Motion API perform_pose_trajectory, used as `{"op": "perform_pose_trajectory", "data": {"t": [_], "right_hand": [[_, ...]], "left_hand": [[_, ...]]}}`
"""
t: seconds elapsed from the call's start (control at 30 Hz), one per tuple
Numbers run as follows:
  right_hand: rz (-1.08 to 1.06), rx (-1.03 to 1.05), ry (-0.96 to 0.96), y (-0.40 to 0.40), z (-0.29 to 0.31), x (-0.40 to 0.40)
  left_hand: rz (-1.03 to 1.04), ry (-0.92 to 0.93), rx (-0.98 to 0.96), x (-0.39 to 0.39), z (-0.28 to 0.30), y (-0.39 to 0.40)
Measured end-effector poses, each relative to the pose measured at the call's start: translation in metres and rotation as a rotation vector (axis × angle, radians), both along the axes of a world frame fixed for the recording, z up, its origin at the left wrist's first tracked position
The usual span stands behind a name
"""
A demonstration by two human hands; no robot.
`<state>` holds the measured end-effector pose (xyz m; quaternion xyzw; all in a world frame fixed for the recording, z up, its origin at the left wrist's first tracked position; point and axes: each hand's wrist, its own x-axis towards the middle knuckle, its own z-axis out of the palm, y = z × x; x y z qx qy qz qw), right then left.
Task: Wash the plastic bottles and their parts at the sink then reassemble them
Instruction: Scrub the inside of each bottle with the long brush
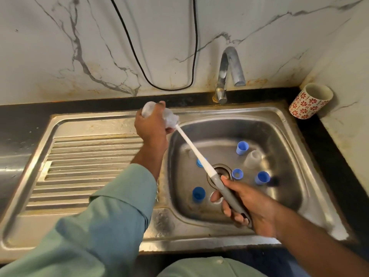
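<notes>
A home kitchen. A stainless-steel sink (pixel 279 124) with a ribbed draining board (pixel 87 166) sits in a black stone counter (pixel 26 114). A curved chrome tap (pixel 229 72) rises behind it against a stained white marble-pattern wall (pixel 60 47). A red-flowered ceramic cup (pixel 310 100) stands in the corner.

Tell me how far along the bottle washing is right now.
Early to midway. Taken apart already: blue caps and a clear cup lie loose in the sink basin. In hand: the left hand grips a clear bottle while the right hand works a bottle brush into it. Left: remaining parts, reassembly.
</notes>
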<state>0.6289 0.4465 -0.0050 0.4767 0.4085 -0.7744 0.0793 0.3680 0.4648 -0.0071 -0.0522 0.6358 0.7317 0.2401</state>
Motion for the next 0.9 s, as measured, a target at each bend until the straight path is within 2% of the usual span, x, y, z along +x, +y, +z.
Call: {"op": "perform_pose_trajectory", "data": {"t": [0.03, 0.1, 0.2, 0.27, 0.33, 0.37, 0.43, 0.5, 0.6, 0.67, 0.8, 0.83, 0.9], "right_hand": [[0.022, 0.038, -0.016, 0.002, 0.01, 0.001], [0.141, 0.339, -0.094, 0.01, 0.031, 0.001], [0.366, 1.107, -0.304, 0.039, 0.045, 0.004], [0.441, 1.717, -0.425, 0.06, 0.047, 0.009], [0.336, 2.23, -0.387, 0.083, 0.047, 0.017], [0.278, 2.379, -0.325, 0.094, 0.048, 0.02], [0.283, 2.518, -0.218, 0.121, 0.049, 0.025], [0.367, 2.449, -0.165, 0.148, 0.043, 0.029], [0.4, 2.039, -0.148, 0.161, 0.019, 0.034], [0.324, 1.63, -0.145, 0.147, 0.0, 0.031], [0.173, 0.447, 0.012, 0.082, -0.03, 0.017], [0.164, 0.229, 0.048, 0.065, -0.034, 0.016], [0.143, 0.044, 0.097, 0.037, -0.031, 0.013]], "left_hand": [[-0.009, 0.072, -0.019, 0.001, 0.0, 0.0], [-0.023, 0.18, -0.062, 0.002, -0.001, 0.0], [-0.042, 0.226, -0.092, 0.003, -0.002, -0.003], [-0.079, 0.217, -0.124, 0.004, -0.003, -0.006], [-0.134, 0.153, -0.115, 0.004, -0.001, -0.009], [-0.173, 0.112, -0.096, 0.003, 0.0, -0.011], [-0.264, 0.064, -0.088, 0.0, 0.003, -0.016], [-0.356, 0.0, -0.098, -0.004, 0.005, -0.022], [-0.421, -0.121, -0.048, -0.007, 0.005, -0.028], [-0.399, -0.194, 0.03, -0.008, 0.006, -0.028], [-0.25, -0.276, 0.143, -0.011, 0.008, -0.025], [-0.205, -0.278, 0.152, -0.011, 0.007, -0.025], [-0.1, -0.256, 0.152, -0.009, 0.003, -0.025]]}}
